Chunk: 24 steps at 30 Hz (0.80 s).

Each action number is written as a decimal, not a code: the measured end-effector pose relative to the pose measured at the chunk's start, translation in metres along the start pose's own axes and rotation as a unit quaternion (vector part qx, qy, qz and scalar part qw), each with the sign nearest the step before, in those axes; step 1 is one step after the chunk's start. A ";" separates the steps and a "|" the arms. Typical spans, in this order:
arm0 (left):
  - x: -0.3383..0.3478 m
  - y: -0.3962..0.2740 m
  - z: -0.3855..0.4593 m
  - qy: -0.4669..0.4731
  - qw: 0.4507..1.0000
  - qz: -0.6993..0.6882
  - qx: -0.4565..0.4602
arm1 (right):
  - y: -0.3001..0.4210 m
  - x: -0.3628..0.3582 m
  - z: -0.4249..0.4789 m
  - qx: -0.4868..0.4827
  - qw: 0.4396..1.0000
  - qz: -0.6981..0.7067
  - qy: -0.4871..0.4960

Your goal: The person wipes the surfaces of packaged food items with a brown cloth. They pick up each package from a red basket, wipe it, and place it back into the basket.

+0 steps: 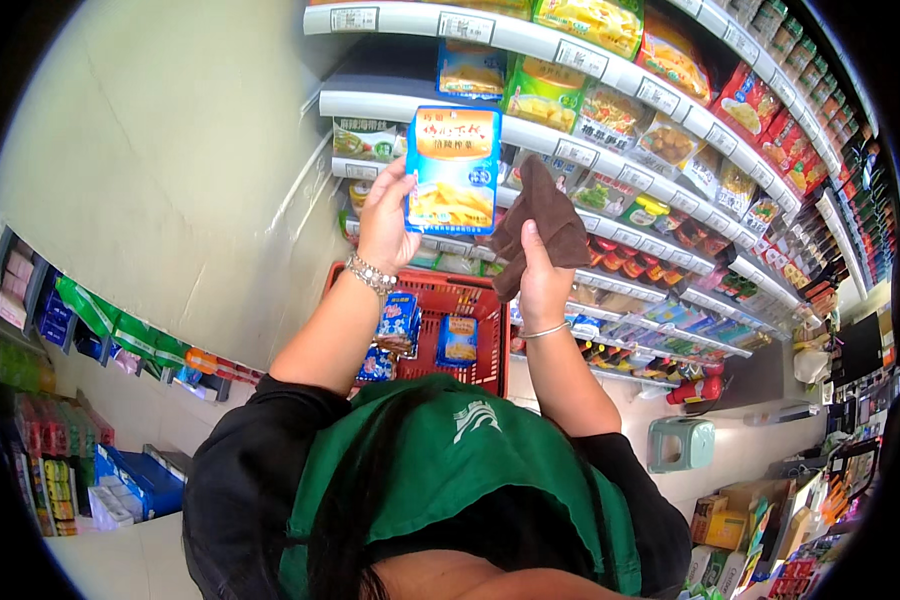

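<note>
My left hand (390,214) grips the left edge of a blue and orange food pouch (454,172), held upright with its printed front towards me. A crumpled brown cloth (544,217) is in my right hand (546,289), the thumb lying over it. The cloth is just right of the pouch. Below my hands stands a red plastic basket (427,281). Inside it are a similar blue pouch (459,341) and a pile of blue packets (397,322), partly hidden by my left forearm.
Shelves with white price rails (450,112) rise before me, filled with pouches and jars. A bare pale wall (195,150) is at the left. On the floor at right are a pale green stool (681,444) and a red fire extinguisher (695,391). Cartons (724,525) stand lower right.
</note>
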<state>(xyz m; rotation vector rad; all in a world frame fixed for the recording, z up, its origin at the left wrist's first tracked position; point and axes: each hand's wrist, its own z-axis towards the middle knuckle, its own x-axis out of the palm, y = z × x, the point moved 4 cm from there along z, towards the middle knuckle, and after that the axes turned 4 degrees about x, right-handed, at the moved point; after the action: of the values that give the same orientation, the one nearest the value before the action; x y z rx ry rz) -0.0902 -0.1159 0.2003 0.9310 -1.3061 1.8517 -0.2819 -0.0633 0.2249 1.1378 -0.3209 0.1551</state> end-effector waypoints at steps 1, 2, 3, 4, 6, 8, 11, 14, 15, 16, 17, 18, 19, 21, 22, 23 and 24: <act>-0.003 0.003 -0.007 -0.005 1.000 -0.011 -0.015 | 0.007 0.005 -0.003 -0.009 1.000 -0.026 0.009; -0.005 0.004 -0.016 0.007 0.999 -0.016 -0.028 | 0.019 0.012 -0.008 -0.011 0.996 -0.084 0.040; -0.001 0.006 -0.022 0.024 0.999 -0.023 -0.042 | 0.017 0.011 -0.012 -0.082 0.988 -0.123 0.044; 0.002 0.009 -0.027 0.037 0.997 -0.031 -0.052 | 0.009 0.010 -0.017 -0.150 0.974 -0.162 0.049; 0.011 0.012 -0.036 0.062 0.995 -0.047 -0.070 | 0.011 0.009 -0.027 -0.278 0.895 -0.340 0.074; 0.019 0.010 -0.046 0.060 0.991 -0.066 -0.095 | 0.010 0.016 -0.031 -0.312 0.879 -0.352 0.072; 0.026 0.015 -0.057 0.091 0.983 -0.091 -0.128 | 0.012 0.020 -0.038 -0.300 0.860 -0.406 0.074; 0.023 0.031 -0.070 0.094 0.969 -0.128 -0.189 | -0.003 0.023 -0.050 -0.233 0.860 -0.428 0.150; 0.027 0.031 -0.074 0.118 0.947 -0.200 -0.221 | -0.006 0.025 -0.056 -0.219 0.859 -0.431 0.168; 0.013 0.034 -0.073 0.125 0.953 -0.154 -0.230 | -0.006 0.030 -0.063 -0.216 0.838 -0.454 0.214; 0.001 0.038 -0.071 0.133 0.956 -0.108 -0.238 | -0.005 0.034 -0.069 -0.211 0.815 -0.474 0.259; 0.001 0.042 -0.075 0.085 0.942 -0.180 -0.271 | -0.006 0.036 -0.074 -0.211 0.812 -0.461 0.290; 0.002 0.048 -0.076 0.096 0.930 -0.227 -0.271 | -0.003 0.038 -0.072 -0.193 0.820 -0.449 0.299; -0.001 0.053 -0.082 0.061 0.957 -0.153 -0.238 | -0.004 0.035 -0.055 -0.194 0.804 -0.476 0.299; -0.003 0.054 -0.086 0.042 0.968 -0.116 -0.221 | -0.002 0.032 -0.044 -0.214 0.814 -0.474 0.260; 0.009 0.055 -0.092 0.131 0.903 -0.325 -0.249 | 0.002 0.030 -0.031 -0.236 0.817 -0.483 0.209; 0.011 0.061 -0.099 0.133 0.921 -0.265 -0.254 | -0.003 0.020 -0.012 -0.247 0.860 -0.419 0.154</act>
<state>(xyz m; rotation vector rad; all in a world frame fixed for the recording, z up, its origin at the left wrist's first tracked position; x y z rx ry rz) -0.1633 -0.0365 0.1572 0.6375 -1.1370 1.0981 -0.2602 -0.0543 0.2238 0.6382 0.4216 -0.4949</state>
